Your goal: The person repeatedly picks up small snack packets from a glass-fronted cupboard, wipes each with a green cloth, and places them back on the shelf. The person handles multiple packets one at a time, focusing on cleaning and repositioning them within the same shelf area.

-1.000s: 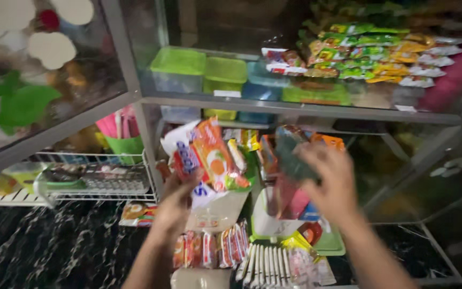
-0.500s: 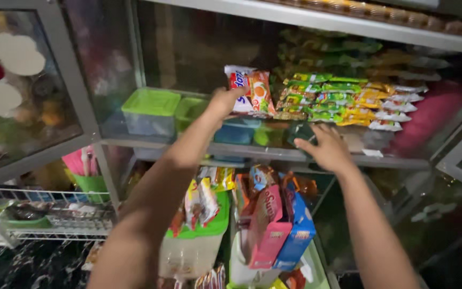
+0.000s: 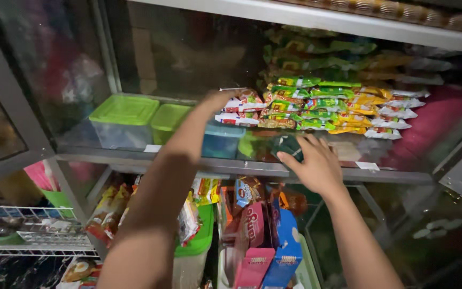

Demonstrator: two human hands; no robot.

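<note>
Red-and-white snack packets (image 3: 239,109) lie flat on blue tubs on the upper glass shelf (image 3: 188,160), long axis running left to right, pressed down by the left hand (image 3: 217,99) with fingers curled over them. The right hand (image 3: 311,163), fingers spread, covers a dark green packet (image 3: 286,144) at the shelf edge. Stacked green-and-yellow packets (image 3: 338,104) crowd the right; green-lidded tubs (image 3: 126,118) stand to the left.

Both forearms are bare from elbow to wrist, with no sleeve in view. The left hand (image 3: 221,100) and the right hand (image 3: 312,163) are bare too: no glove, ring, watch or bracelet shows.
</note>
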